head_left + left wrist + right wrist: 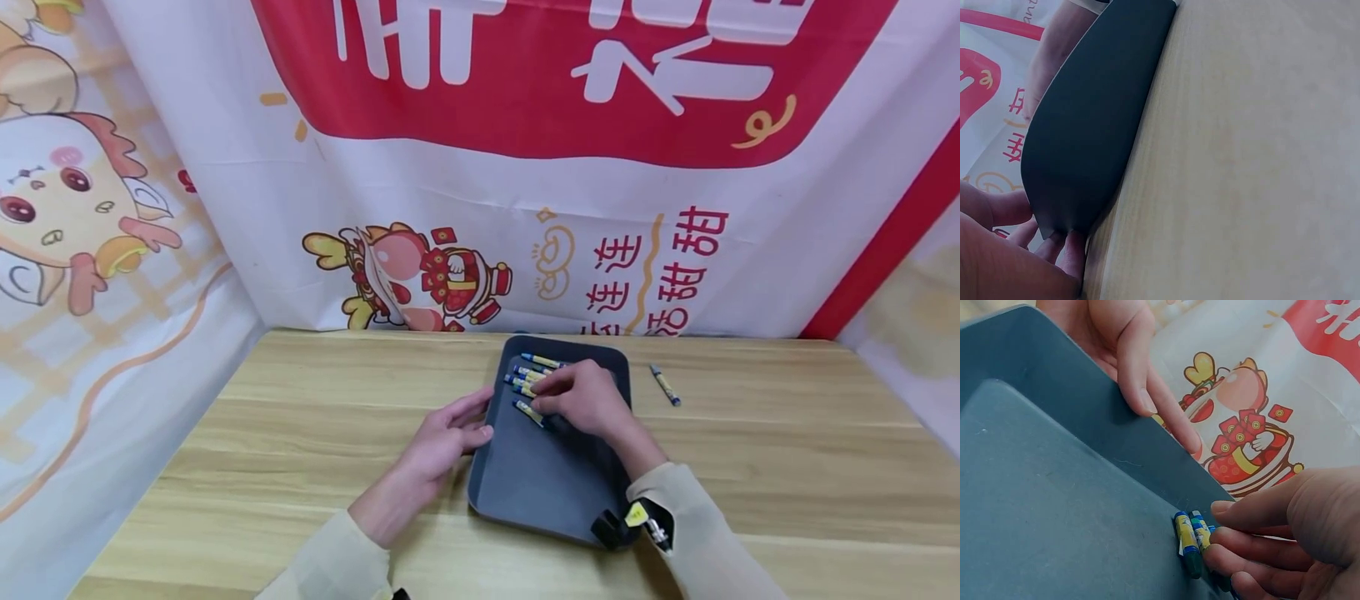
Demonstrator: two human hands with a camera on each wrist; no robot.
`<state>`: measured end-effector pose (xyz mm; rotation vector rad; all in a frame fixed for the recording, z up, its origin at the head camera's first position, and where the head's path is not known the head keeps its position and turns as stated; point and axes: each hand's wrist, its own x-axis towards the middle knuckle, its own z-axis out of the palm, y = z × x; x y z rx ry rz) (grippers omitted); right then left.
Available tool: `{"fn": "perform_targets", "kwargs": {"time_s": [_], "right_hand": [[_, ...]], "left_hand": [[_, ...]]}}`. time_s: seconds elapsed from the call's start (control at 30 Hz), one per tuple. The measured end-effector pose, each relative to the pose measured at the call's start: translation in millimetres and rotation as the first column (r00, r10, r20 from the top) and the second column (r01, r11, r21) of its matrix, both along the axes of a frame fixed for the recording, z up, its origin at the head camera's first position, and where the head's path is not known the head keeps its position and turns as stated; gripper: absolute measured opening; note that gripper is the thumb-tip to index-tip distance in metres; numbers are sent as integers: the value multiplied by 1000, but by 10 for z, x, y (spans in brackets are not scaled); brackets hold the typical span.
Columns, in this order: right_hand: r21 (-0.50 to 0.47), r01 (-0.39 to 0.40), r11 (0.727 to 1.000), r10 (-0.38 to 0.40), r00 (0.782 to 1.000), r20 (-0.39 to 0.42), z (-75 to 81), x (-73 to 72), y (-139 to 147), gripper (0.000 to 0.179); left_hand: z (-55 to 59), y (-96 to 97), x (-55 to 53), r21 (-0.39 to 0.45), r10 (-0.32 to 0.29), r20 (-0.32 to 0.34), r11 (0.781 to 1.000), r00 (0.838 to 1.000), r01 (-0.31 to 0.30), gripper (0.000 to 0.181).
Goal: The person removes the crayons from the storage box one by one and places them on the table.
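Note:
A dark grey tray (551,492) lies on the table, its long side running away from me. My left hand (442,437) holds its left side, the thumb at the rim and other fingers against the outer wall (1085,125). Several crayons with yellow-and-blue wrappers lie in the far left part of the tray. My right hand (588,400) is over them, its thumb and fingers pinching one crayon (523,390) by its near end, mostly covered in the right wrist view. Beside the fingertips lies a dark green crayon (1187,544), apart from the row in the head view.
One more crayon (664,385) lies on the wooden table (750,467), right of the tray. A printed cloth (480,192) hangs behind the table's back edge, and another cloth (112,333) is at the left. A black wrist camera (611,529) overlaps the tray's near right corner.

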<state>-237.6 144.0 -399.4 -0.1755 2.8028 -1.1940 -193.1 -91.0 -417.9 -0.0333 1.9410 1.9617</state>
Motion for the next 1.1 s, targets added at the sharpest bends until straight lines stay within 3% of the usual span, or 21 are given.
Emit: {"fn": "perform_targets", "kwargs": {"time_s": [0.7,1.1], "right_hand": [[-14,-47,999,47,999,15,-72,4,-84,19],[5,-70,998,70,997,25,-37,19,-62,17]], "left_hand": [[1,-11,10,-2,-3,-5,1000,1000,3,58],[15,-10,23,-6,-7,-4,1000,1000,7,57]]}}
